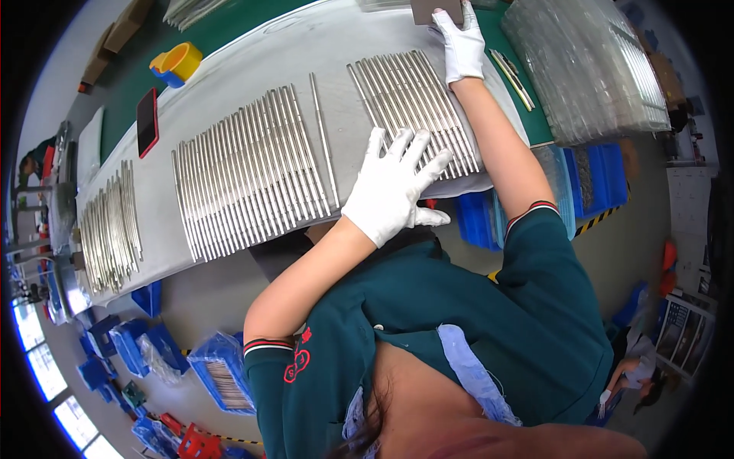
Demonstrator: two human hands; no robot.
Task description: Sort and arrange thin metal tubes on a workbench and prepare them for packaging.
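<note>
Nearest: my gloved left hand point(392, 186), fingers spread, over near ends of the right-hand batch of metal rods point(409, 96); contact unclear. Lone rod point(322, 130) and wider rod row point(248, 176) leftward, on pale cloth point(329, 42). Farther: my right hand point(463, 50), well apart, gripping a brown block point(437, 11).
</note>
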